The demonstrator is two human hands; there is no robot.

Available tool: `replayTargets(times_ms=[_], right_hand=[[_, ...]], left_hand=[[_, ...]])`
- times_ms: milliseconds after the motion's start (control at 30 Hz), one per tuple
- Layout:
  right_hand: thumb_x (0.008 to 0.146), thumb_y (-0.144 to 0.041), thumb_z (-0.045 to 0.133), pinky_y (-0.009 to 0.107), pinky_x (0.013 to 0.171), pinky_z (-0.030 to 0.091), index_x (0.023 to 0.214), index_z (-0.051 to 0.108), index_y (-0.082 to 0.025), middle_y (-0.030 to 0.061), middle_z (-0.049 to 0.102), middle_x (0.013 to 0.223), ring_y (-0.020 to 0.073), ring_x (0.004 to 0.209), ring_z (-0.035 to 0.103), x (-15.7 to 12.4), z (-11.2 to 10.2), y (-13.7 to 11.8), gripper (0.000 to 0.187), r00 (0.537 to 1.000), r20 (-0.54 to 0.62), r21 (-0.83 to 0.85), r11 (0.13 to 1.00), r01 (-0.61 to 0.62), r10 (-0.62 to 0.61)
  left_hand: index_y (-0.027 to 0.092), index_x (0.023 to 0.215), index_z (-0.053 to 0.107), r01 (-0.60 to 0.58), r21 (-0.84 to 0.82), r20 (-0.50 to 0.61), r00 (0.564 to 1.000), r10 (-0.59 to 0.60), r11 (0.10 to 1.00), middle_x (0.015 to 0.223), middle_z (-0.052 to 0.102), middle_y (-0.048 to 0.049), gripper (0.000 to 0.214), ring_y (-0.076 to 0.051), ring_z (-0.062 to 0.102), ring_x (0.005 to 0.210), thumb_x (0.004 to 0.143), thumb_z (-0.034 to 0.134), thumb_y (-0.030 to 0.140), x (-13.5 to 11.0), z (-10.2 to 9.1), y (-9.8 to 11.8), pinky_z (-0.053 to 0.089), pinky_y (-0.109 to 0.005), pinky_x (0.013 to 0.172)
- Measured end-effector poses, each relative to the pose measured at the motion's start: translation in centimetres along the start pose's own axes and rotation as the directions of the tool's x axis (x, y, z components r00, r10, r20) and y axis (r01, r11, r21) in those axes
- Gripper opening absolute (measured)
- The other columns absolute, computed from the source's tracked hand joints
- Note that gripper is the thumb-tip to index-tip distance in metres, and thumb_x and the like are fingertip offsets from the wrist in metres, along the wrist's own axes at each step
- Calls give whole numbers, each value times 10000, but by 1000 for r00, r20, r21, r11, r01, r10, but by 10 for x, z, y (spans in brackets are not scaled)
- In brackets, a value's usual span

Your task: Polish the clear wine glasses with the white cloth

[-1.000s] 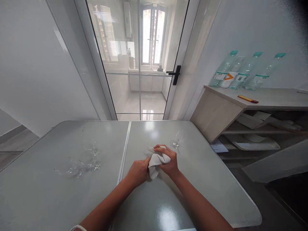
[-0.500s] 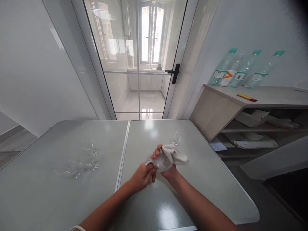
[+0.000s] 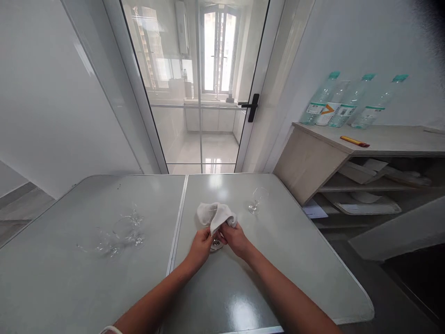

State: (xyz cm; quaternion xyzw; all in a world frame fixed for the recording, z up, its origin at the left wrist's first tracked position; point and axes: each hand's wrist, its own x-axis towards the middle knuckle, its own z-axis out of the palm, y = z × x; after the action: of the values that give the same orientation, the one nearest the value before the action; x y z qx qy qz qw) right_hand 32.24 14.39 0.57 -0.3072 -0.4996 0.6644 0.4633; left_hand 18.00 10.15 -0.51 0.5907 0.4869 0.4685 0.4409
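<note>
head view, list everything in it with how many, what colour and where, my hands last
cloth: one, white, over the glass at the hands
handled glass: one, clear, mostly covered, foot showing
right-hand glass: one, clear, far right tabletop
left-side glassware: several, count unclear, clear, left tabletop
table: one, grey-green, foreground
bottles: four, clear greenish, on the shelf unit
packet: one, yellow-red, before the bottles
shelf unit: one, greyish wood, right
glass door: one, clear, pale frame, behind table
handle: one, black, on the door
left hand: one, bare, at cloth
right hand: one, bare, at cloth
</note>
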Motion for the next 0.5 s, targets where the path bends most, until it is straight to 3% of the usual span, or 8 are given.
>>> replayTargets(times_ms=[200,333,500], right_hand=[[694,-391,851,322,755,512,799,661,-199,-7,626,741,182,767,562,2,-2,3,290,999,-6,-40,998,44,-44],[770,-349,791,358,830,516,847,669,-225,1,623,763,206,823,576,0,0,0,190,998,28,-65,996,58,-56],[766,-218,744,286,762,477,945,605,-234,-19,568,862,162,786,518,-1,3,-10,227,988,64,-120,982,148,-142]], left_hand=[[163,538,583,-19,214,-101,994,41,977,532,511,14,480,-132,442,548,937,553,428,3,-11,0,342,-245,579],[161,566,630,-32,274,-94,994,60,961,591,590,4,369,-145,492,595,894,539,305,4,-15,3,351,-247,611],[157,567,675,-25,364,-116,991,71,931,579,670,-35,255,-147,510,571,807,611,214,4,-20,6,330,-261,609]])
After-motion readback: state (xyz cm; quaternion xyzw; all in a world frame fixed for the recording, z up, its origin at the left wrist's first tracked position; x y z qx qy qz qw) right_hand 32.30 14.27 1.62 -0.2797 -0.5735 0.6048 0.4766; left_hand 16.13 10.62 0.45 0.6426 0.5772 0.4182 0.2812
